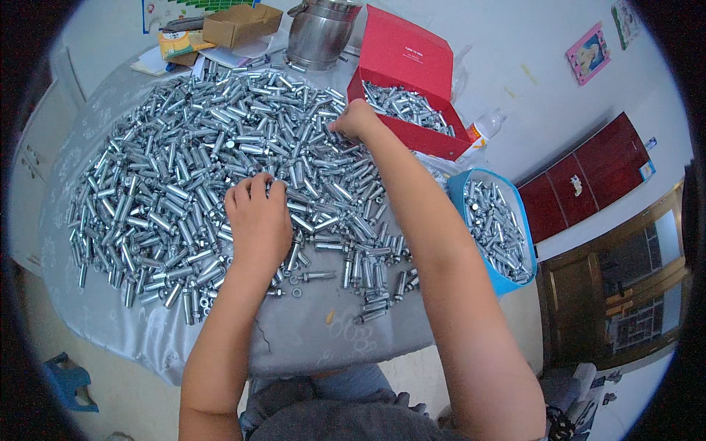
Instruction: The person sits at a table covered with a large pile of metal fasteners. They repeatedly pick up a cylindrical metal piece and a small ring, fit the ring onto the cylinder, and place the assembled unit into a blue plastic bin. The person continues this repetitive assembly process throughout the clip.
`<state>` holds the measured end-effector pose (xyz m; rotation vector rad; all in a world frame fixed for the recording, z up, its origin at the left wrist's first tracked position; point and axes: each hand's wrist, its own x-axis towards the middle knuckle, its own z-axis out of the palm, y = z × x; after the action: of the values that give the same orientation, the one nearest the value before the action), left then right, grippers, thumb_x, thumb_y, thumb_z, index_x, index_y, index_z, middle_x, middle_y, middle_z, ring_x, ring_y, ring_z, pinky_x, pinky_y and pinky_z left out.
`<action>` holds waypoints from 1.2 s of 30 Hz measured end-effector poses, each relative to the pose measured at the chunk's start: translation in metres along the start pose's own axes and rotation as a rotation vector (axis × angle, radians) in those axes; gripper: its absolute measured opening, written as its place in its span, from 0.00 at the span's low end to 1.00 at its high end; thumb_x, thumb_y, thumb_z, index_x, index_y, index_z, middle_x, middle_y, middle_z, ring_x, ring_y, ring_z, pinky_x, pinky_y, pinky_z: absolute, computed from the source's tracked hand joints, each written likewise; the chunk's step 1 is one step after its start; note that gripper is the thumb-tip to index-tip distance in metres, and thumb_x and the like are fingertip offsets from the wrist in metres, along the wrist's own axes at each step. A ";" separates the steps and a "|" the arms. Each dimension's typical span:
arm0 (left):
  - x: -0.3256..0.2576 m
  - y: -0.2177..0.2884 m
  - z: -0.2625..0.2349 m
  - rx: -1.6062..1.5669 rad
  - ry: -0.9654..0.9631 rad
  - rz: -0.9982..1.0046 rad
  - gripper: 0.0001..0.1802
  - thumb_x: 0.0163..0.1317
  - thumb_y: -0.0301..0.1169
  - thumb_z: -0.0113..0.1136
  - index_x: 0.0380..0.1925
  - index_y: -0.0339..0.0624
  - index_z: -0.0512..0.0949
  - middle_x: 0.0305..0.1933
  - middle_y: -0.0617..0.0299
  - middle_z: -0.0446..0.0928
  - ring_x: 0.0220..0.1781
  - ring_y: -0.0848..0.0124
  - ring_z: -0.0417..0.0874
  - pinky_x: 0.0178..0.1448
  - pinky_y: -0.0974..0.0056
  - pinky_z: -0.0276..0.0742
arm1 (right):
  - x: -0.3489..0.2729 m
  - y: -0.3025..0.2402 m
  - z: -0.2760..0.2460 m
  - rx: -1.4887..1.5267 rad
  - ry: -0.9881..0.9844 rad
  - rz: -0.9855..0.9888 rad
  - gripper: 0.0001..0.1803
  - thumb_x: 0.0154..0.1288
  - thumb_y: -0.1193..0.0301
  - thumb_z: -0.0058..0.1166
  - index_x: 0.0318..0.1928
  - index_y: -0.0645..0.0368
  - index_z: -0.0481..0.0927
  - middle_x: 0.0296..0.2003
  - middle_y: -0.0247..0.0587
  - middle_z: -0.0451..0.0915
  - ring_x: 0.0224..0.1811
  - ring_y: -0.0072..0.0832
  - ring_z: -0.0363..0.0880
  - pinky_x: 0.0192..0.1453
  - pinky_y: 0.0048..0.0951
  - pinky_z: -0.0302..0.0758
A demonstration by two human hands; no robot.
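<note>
A wide heap of silvery metal expansion bolts [184,147] covers most of the table. My left hand [261,224] rests palm down on the near middle of the heap. Its fingers are bent and slightly apart, touching the bolts, with the fingertips partly hidden. Farther off to the right, my right hand [358,120] is at the heap's edge beside the red box [403,55]. Its fingers are drawn together, and whatever they hold is hidden. The red box stands with its lid up and has more bolts inside.
A blue-rimmed bin [523,220] of bolts stands right of my right forearm. At the back are a metal pot [321,35], a brown carton [241,24] and a plastic bottle [485,126]. Loose nuts and washers [296,292] lie near the grey tablecloth's [309,338] front.
</note>
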<state>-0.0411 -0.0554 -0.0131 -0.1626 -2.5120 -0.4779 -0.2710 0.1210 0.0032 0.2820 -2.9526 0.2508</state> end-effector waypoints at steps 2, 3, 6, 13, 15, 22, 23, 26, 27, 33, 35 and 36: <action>0.000 0.001 0.001 -0.022 0.022 0.005 0.12 0.48 0.26 0.52 0.35 0.39 0.73 0.45 0.56 0.68 0.49 0.58 0.65 0.55 0.54 0.56 | 0.008 0.004 -0.008 0.329 -0.108 0.046 0.13 0.45 0.62 0.60 0.26 0.61 0.80 0.25 0.48 0.77 0.27 0.35 0.76 0.34 0.31 0.72; 0.000 0.002 0.001 -0.033 0.033 0.008 0.12 0.46 0.25 0.53 0.35 0.39 0.73 0.45 0.56 0.68 0.49 0.58 0.64 0.55 0.53 0.55 | 0.011 0.007 -0.012 0.493 -0.162 0.069 0.15 0.45 0.62 0.60 0.29 0.59 0.80 0.29 0.52 0.78 0.31 0.40 0.78 0.38 0.34 0.73; 0.000 0.003 0.002 -0.037 0.028 0.012 0.12 0.47 0.25 0.53 0.35 0.39 0.73 0.45 0.56 0.68 0.49 0.58 0.64 0.55 0.54 0.55 | 0.020 0.003 -0.029 0.459 0.135 0.017 0.12 0.48 0.65 0.54 0.27 0.62 0.80 0.27 0.55 0.77 0.32 0.44 0.77 0.39 0.35 0.72; 0.000 0.001 0.000 -0.033 0.019 0.002 0.12 0.47 0.25 0.52 0.36 0.39 0.73 0.44 0.56 0.68 0.49 0.58 0.65 0.55 0.54 0.56 | -0.008 -0.030 -0.054 -0.020 0.029 -0.038 0.12 0.49 0.69 0.50 0.34 0.62 0.79 0.34 0.53 0.77 0.38 0.42 0.77 0.42 0.38 0.72; 0.001 0.002 -0.002 -0.015 0.001 0.006 0.11 0.50 0.26 0.51 0.36 0.40 0.72 0.44 0.56 0.68 0.48 0.58 0.65 0.54 0.55 0.58 | -0.011 -0.030 -0.049 -0.120 0.020 -0.003 0.12 0.50 0.70 0.49 0.36 0.60 0.78 0.39 0.53 0.76 0.42 0.42 0.76 0.44 0.40 0.72; 0.002 0.001 -0.001 0.014 0.042 0.017 0.10 0.49 0.26 0.53 0.34 0.41 0.73 0.43 0.57 0.69 0.47 0.59 0.66 0.52 0.55 0.58 | -0.009 -0.044 -0.023 -0.216 0.026 0.120 0.11 0.56 0.73 0.43 0.37 0.58 0.79 0.39 0.50 0.76 0.42 0.41 0.77 0.42 0.38 0.74; 0.002 0.001 0.000 0.016 0.044 0.019 0.10 0.49 0.26 0.53 0.34 0.41 0.73 0.43 0.57 0.69 0.47 0.59 0.66 0.52 0.55 0.58 | -0.002 -0.039 -0.016 -0.205 0.064 0.120 0.11 0.55 0.73 0.44 0.37 0.59 0.78 0.39 0.52 0.75 0.42 0.42 0.76 0.42 0.38 0.74; 0.002 0.000 0.002 0.008 0.045 0.012 0.10 0.48 0.26 0.53 0.33 0.42 0.73 0.43 0.58 0.69 0.47 0.59 0.66 0.52 0.55 0.58 | 0.017 -0.035 0.003 -0.254 0.196 0.147 0.13 0.57 0.72 0.43 0.39 0.64 0.77 0.43 0.56 0.69 0.42 0.45 0.74 0.43 0.40 0.74; 0.004 0.001 0.002 -0.014 0.055 0.012 0.11 0.46 0.25 0.52 0.33 0.40 0.73 0.43 0.57 0.69 0.48 0.59 0.66 0.53 0.54 0.57 | 0.024 -0.035 0.004 -0.247 0.167 0.157 0.13 0.57 0.72 0.43 0.40 0.64 0.76 0.43 0.56 0.68 0.42 0.45 0.73 0.44 0.40 0.73; 0.002 0.001 0.005 -0.039 0.012 -0.026 0.13 0.42 0.24 0.51 0.33 0.40 0.73 0.45 0.55 0.69 0.49 0.59 0.65 0.57 0.52 0.53 | 0.064 -0.014 0.028 -0.236 -0.126 0.157 0.17 0.50 0.71 0.50 0.43 0.62 0.75 0.47 0.55 0.71 0.48 0.46 0.71 0.50 0.41 0.69; 0.001 0.000 0.004 -0.019 -0.027 -0.040 0.13 0.44 0.25 0.52 0.34 0.41 0.73 0.46 0.56 0.68 0.50 0.59 0.64 0.57 0.53 0.53 | 0.067 -0.018 0.026 -0.312 -0.238 0.088 0.18 0.49 0.71 0.50 0.43 0.61 0.75 0.46 0.53 0.72 0.48 0.45 0.72 0.49 0.38 0.70; 0.001 0.001 0.003 0.004 -0.050 -0.044 0.13 0.46 0.27 0.53 0.35 0.42 0.73 0.46 0.57 0.68 0.51 0.60 0.64 0.57 0.53 0.53 | 0.068 -0.019 0.023 -0.350 -0.293 0.056 0.18 0.49 0.71 0.50 0.43 0.61 0.75 0.46 0.52 0.72 0.48 0.44 0.72 0.49 0.37 0.70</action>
<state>-0.0434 -0.0533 -0.0143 -0.1198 -2.5701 -0.4920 -0.3365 0.0863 -0.0042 0.2033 -3.2175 -0.3285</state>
